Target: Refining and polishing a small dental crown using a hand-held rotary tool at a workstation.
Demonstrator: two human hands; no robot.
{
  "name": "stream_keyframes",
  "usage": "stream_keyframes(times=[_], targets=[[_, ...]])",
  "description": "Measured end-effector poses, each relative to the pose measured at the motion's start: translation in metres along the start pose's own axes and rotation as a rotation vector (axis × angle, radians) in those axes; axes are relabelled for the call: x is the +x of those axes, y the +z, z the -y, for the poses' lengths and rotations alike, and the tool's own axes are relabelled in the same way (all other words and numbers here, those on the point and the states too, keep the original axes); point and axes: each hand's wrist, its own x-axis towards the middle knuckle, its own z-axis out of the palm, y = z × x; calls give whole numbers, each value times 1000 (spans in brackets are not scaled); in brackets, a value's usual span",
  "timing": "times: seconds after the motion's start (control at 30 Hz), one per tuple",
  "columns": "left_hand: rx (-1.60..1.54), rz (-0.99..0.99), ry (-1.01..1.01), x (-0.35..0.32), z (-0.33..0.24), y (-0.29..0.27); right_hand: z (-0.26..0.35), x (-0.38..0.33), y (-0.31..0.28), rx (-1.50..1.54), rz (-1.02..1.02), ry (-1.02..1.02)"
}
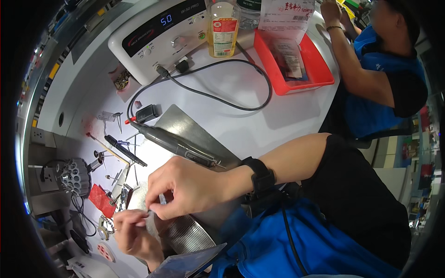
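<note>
Over the near part of the white bench, my right hand (187,190) reaches across with thumb and forefinger pinched. Just below and left of it, my left hand (134,235) has its fingertips pressed together, meeting the right fingertips. Whatever they grip is too small and hidden to name. A small pale piece (162,199) shows in the gap of my right hand. Beyond that hand, a dark rotary handpiece (176,144) lies on a flat metal plate (194,127), its cable running back. Under my hands sits a perforated metal tray (191,235).
A white control unit (157,41) stands at the back beside a bottle of yellow liquid (223,34). A red bin (320,81) holds papers. Left lie a black pen (125,150), loose burs, a bur holder (75,177) and red cloth (102,200). A co-worker (384,74) sits at right.
</note>
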Motion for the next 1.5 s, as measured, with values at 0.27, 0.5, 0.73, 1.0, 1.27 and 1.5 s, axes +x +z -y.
stream_keyframes(times=[0.27, 0.5, 0.73, 1.0, 1.27, 1.5], targets=[[-255, -32, -569, 0, -8, 6, 9, 7, -9, -237, -114, -85], [-809, 25, -564, -8, 3, 3, 6, 7, 8, -203, -41, -82], [-815, 95, -530, -7, 4, 3, 3, 7, 6, -255, -25, -88], [-772, 65, -537, -4, 0, 5, 1, 9, 5, -292, -9, -114], [-778, 86, -571, -5, -1, 5, 2, 8, 4, -291, 10, -113], [-778, 81, -556, -6, 1, 6, 2, 9, 3, -299, 18, -113]])
